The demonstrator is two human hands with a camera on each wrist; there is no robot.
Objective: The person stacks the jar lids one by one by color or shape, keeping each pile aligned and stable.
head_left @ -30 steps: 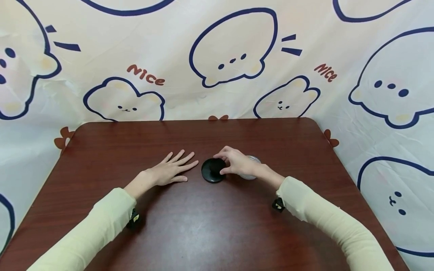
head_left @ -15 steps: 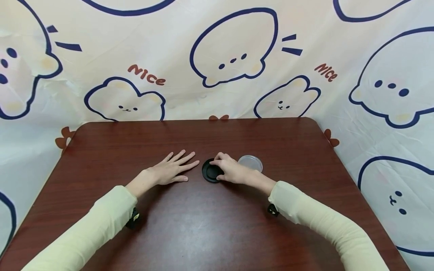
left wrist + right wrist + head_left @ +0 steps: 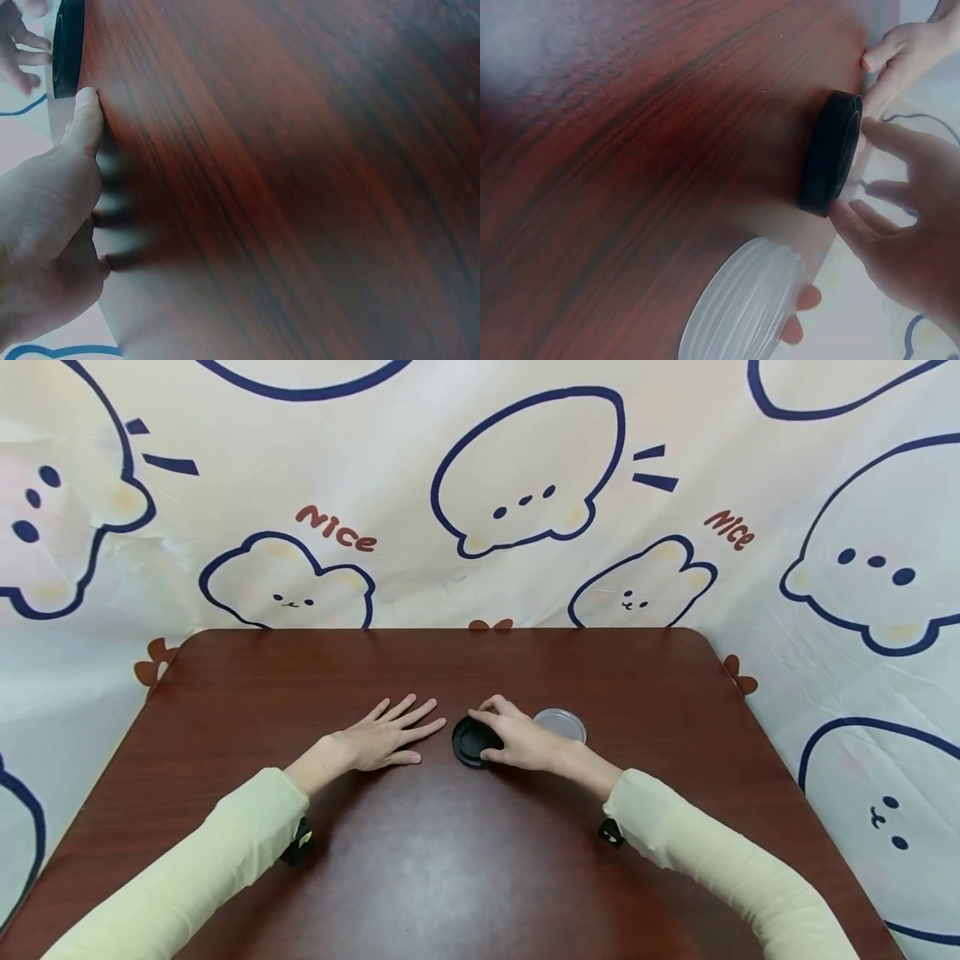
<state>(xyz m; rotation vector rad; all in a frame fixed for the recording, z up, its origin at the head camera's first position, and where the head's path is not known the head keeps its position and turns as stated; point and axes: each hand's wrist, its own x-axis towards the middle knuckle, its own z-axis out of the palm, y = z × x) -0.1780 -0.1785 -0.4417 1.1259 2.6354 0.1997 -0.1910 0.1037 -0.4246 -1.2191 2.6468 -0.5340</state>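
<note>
A round black lid (image 3: 467, 745) with a raised rim and a recessed middle lies flat on the brown table. My right hand (image 3: 521, 739) arches over its right part, with thumb and bent fingertips spread close to the rim. From the right wrist view, thumb and fingers (image 3: 889, 139) come right up to the upper face of the lid (image 3: 829, 154). Part of the lid is hidden under this hand. To its left, my left hand (image 3: 378, 743) rests palm down on the table, fingers spread and holding nothing.
Just behind my right hand sits a clear, ridged plastic container (image 3: 564, 722), low and round, partly hidden in the head view. The brown table (image 3: 450, 868) has rounded far corners. A patterned cloth (image 3: 405, 468) hangs around it.
My right hand has shifted left, uncovering more of the clear container, then risen slightly. The black top showed smooth and glossy earlier; now it shows a recess. My left hand stays put.
</note>
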